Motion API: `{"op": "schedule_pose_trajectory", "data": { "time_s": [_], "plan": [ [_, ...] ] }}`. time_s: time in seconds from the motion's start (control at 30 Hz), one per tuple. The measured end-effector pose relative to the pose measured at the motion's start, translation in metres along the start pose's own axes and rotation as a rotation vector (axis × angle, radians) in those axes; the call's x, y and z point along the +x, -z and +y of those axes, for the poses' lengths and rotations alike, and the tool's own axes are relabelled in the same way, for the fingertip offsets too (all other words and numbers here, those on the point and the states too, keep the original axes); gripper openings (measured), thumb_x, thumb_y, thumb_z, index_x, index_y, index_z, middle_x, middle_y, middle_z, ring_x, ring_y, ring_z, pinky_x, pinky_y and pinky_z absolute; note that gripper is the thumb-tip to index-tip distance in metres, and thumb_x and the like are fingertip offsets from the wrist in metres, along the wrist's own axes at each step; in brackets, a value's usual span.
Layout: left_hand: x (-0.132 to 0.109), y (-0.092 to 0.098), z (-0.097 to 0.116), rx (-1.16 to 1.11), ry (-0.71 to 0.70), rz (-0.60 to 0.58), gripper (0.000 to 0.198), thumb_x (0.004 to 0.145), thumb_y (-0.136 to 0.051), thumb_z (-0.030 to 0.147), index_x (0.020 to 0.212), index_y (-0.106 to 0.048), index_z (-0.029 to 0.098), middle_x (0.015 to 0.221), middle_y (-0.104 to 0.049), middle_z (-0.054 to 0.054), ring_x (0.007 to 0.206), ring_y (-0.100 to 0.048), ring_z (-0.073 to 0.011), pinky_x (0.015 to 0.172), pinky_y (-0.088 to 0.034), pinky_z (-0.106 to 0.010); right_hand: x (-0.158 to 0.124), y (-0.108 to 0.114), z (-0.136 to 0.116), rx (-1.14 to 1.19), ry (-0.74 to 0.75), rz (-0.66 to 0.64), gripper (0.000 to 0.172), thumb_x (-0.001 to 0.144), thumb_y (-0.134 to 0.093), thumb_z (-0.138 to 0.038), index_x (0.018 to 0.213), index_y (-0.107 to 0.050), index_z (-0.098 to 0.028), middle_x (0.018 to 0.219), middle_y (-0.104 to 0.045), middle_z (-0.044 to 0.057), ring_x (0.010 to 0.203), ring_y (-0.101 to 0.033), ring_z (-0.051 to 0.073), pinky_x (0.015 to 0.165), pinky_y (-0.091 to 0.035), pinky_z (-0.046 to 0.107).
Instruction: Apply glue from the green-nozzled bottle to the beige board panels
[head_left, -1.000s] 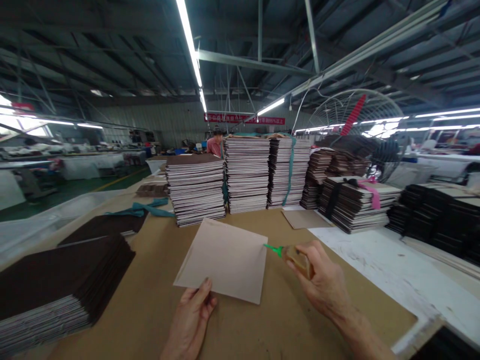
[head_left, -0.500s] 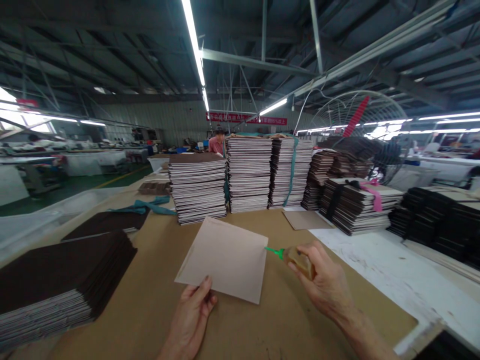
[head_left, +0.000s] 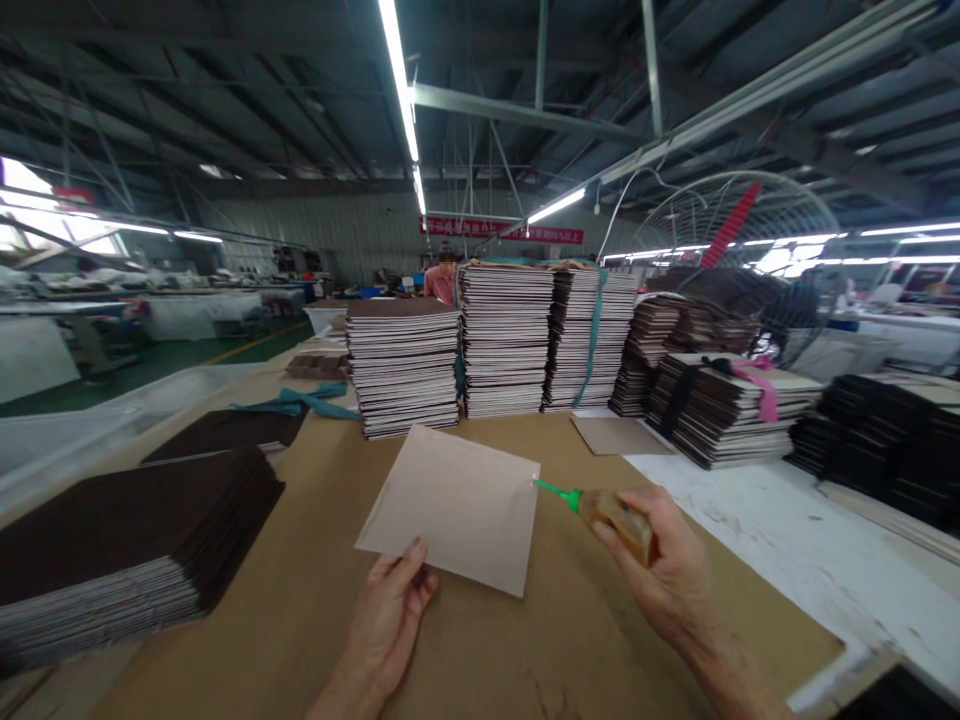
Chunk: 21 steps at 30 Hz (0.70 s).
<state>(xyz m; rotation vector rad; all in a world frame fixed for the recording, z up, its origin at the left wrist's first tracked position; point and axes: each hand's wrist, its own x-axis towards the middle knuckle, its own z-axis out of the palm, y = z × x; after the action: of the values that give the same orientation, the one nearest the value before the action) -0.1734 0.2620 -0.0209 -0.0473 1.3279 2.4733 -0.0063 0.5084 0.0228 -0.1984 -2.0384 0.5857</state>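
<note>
A pale beige square panel point(head_left: 457, 510) is tilted above the brown board on the table. My left hand point(head_left: 394, 610) pinches its near left edge, thumb on top and fingers beneath. In my right hand point(head_left: 667, 570) is a squeeze bottle point(head_left: 619, 522) of amber liquid, probably glue, lying on its side with a green nozzle point(head_left: 556, 490). The nozzle's tip is at the panel's far right corner, where a small whitish spot shows. Whether the tip touches the surface I cannot tell.
Tall stacks of dark-and-white panels point(head_left: 504, 340) stand behind the work. A dark stack point(head_left: 127, 540) lies at the left, near teal straps point(head_left: 300, 400). Bundled panels point(head_left: 739, 410) and a fan point(head_left: 739, 240) are at the right. A person point(head_left: 441, 278) is behind the stacks.
The view has shifted slightly. My right hand and the bottle have moved a little right, the nozzle tip staying by the panel's corner. My left hand keeps its hold.
</note>
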Motion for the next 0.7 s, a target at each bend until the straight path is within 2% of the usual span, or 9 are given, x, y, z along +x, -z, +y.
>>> {"op": "schedule_pose_trajectory", "data": {
  "time_s": [0.3, 0.47, 0.7],
  "plan": [
    [-0.001, -0.004, 0.003, -0.01, 0.007, 0.028, 0.017, 0.069, -0.076, 0.013, 0.076, -0.062, 0.013, 0.08, -0.059, -0.002, 0.066, -0.054, -0.0111, 0.049, -0.051, -0.02, -0.011, 0.002, -0.001, 0.046, -0.009, -0.073, 0.021, 0.088, -0.06, -0.032, 0.106, -0.051, -0.023, 0.095, -0.053, 0.002, 0.085, -0.054, 0.017, 0.07, -0.045, 0.03],
    [0.0, -0.003, 0.003, -0.008, 0.007, 0.029, 0.018, 0.068, -0.077, 0.014, 0.079, -0.062, 0.013, 0.081, -0.06, -0.002, 0.065, -0.054, -0.0112, 0.049, -0.051, -0.021, -0.016, -0.001, -0.001, 0.053, -0.005, -0.111, 0.02, 0.09, -0.058, -0.031, 0.107, -0.05, -0.024, 0.096, -0.053, 0.002, 0.086, -0.053, 0.017, 0.071, -0.046, 0.031],
    [0.0, -0.002, 0.002, -0.018, 0.009, 0.021, 0.024, 0.064, -0.081, 0.016, 0.079, -0.063, 0.013, 0.081, -0.061, -0.002, 0.066, -0.055, -0.0113, 0.048, -0.051, -0.02, -0.028, 0.001, -0.007, 0.059, -0.016, -0.299, 0.018, 0.092, -0.053, -0.033, 0.108, -0.05, -0.025, 0.1, -0.052, 0.002, 0.086, -0.053, 0.017, 0.069, -0.047, 0.031]
  ]
}}
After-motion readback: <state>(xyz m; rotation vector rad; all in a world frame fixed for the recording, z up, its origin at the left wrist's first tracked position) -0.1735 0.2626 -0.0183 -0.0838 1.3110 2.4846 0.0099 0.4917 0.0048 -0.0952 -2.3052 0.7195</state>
